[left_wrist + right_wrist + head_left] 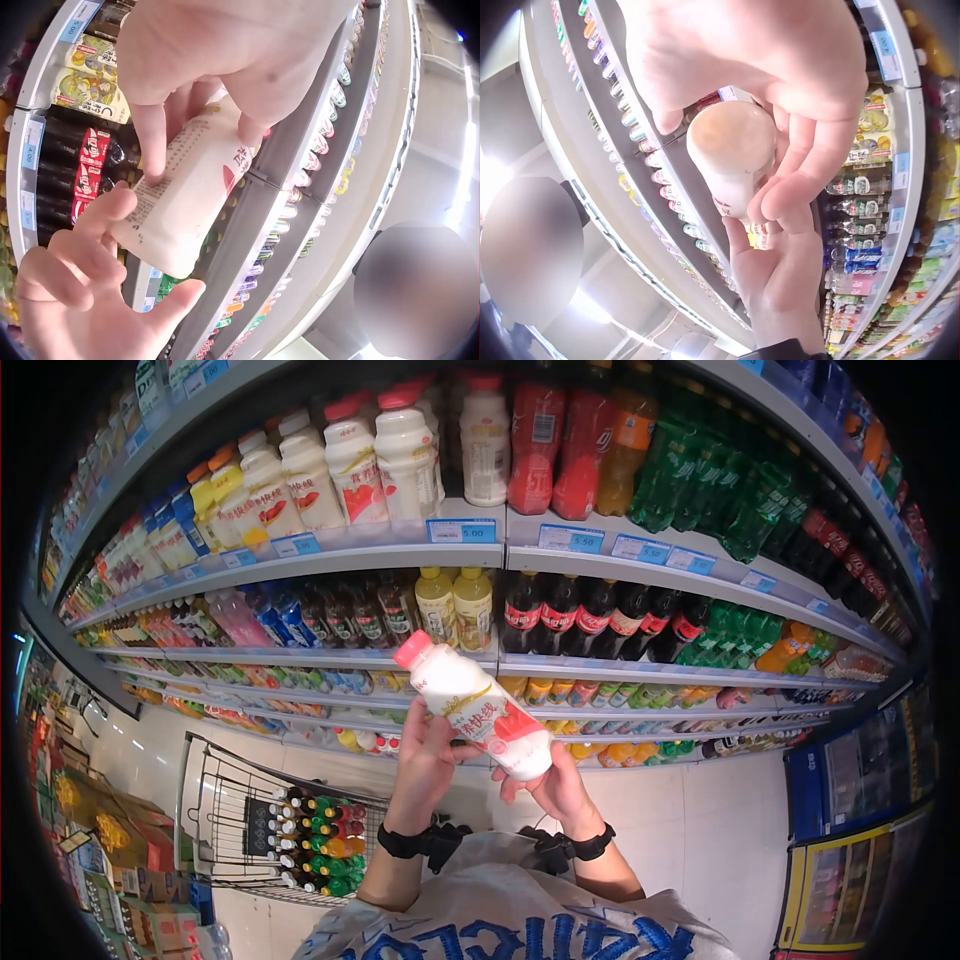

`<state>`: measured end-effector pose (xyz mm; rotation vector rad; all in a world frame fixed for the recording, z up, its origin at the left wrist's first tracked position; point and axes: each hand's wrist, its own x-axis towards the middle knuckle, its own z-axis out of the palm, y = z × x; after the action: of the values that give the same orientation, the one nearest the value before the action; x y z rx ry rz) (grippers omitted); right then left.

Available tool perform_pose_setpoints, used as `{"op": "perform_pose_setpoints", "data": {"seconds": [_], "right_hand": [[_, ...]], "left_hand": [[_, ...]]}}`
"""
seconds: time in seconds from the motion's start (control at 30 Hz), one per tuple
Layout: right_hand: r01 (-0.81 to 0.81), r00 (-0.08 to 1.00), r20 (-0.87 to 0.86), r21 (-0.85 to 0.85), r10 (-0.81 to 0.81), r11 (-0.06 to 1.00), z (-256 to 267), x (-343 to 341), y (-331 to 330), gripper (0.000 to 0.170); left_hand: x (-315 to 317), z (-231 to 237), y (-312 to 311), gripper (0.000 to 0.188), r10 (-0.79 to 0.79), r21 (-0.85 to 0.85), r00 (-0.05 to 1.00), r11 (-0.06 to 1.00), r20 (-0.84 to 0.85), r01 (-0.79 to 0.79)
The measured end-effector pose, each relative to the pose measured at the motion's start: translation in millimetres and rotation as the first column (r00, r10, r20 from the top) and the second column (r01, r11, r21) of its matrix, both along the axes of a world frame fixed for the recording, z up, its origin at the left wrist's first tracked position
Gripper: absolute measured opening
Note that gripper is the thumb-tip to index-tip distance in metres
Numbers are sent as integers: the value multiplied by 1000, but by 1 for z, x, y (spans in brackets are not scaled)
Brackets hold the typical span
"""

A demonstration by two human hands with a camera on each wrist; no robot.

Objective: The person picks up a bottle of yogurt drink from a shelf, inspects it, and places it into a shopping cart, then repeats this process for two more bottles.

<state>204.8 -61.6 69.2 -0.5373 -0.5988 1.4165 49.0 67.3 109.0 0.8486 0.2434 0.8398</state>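
Observation:
A white plastic drink bottle with a pink cap lies tilted in front of the chest, its cap up to the left. My left hand grips it around the middle, thumb on one side and fingers on the other, as the left wrist view shows. At the base end is my right hand. In the left wrist view its fingers are loosely bent beside the base, with the thumb apart from the bottle. The right wrist view looks onto the round bottle base.
Shelves of bottled drinks rise ahead, with similar white bottles on an upper one. A wire shopping cart holding several bottles stands at left. Stacked boxes are at lower left; a yellow-framed cooler is at right.

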Motion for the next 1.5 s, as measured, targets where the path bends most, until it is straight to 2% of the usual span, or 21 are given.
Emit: {"op": "perform_pose_setpoints", "data": {"seconds": [0.03,0.1,0.17,0.33,0.4,0.43,0.5,0.53,0.6,0.73,0.8,0.87,0.93,1.03,1.1,1.13,1.2,1.27,1.33,1.4,1.5], "right_hand": [[1,1000,2,4,-1,1000,3,-1,0,78],[153,977,125,138,-171,978,12,-6,-2,65],[181,973,116,163,-201,970,12,-8,-2,64],[299,937,136,166,-322,940,19,-15,-1,70],[362,843,352,188,-407,913,21,-17,-1,75],[363,842,354,189,-408,912,24,-19,-1,75],[359,788,455,208,-414,910,27,-21,-3,70],[360,786,456,209,-416,909,20,-17,-4,70],[77,985,141,142,-97,987,0,-7,-5,66],[37,997,58,120,-45,992,1,-10,-3,68],[146,968,197,73,-157,987,14,-14,-4,69],[186,959,190,140,-210,973,13,-13,-3,68],[219,949,182,200,-256,955,13,-12,-3,68],[303,920,195,196,-340,933,19,-13,-1,74],[407,820,328,240,-468,881,24,-17,3,82],[406,821,329,240,-468,882,23,-16,3,82],[375,734,498,268,-461,887,20,-15,2,83],[374,773,440,266,-457,889,22,-15,3,76],[369,811,379,262,-447,892,15,-12,3,71],[78,989,118,125,-93,989,1,-4,5,69],[42,988,143,95,-55,995,7,-10,8,78]], "left_hand": [[1,1,-1,41,11,5,1000,1000,6,-11],[3,8,-2,43,13,-6,1000,1000,-16,-13],[3,11,-4,46,14,-20,999,1000,-40,-15],[4,12,-4,43,-62,116,997,991,-46,67],[5,5,-4,43,-21,95,995,995,-97,30],[6,3,-4,44,20,79,989,997,-146,-9],[8,3,-7,45,42,46,995,998,-93,-38],[8,3,-7,45,68,13,997,998,-43,-67],[7,1,-7,46,48,-13,999,999,-2,-48],[5,0,-5,47,10,1,998,1000,61,-10],[6,3,-6,48,15,30,998,999,54,-16],[5,2,-3,48,21,60,999,998,48,-24],[1,-1,1,49,32,136,996,990,-77,-21],[1,13,-3,43,3,69,999,998,-44,0],[6,12,-4,42,-9,64,999,998,-43,11],[7,11,-4,42,-22,58,999,998,-42,25],[7,1,1,42,-23,-9,999,1000,-49,22],[9,-3,2,43,-29,-77,998,997,-57,25],[10,3,-4,45,43,-143,998,989,53,-35],[9,-1,1,46,18,-153,995,988,94,-4],[7,4,0,47,0,-139,991,990,134,19]]}}
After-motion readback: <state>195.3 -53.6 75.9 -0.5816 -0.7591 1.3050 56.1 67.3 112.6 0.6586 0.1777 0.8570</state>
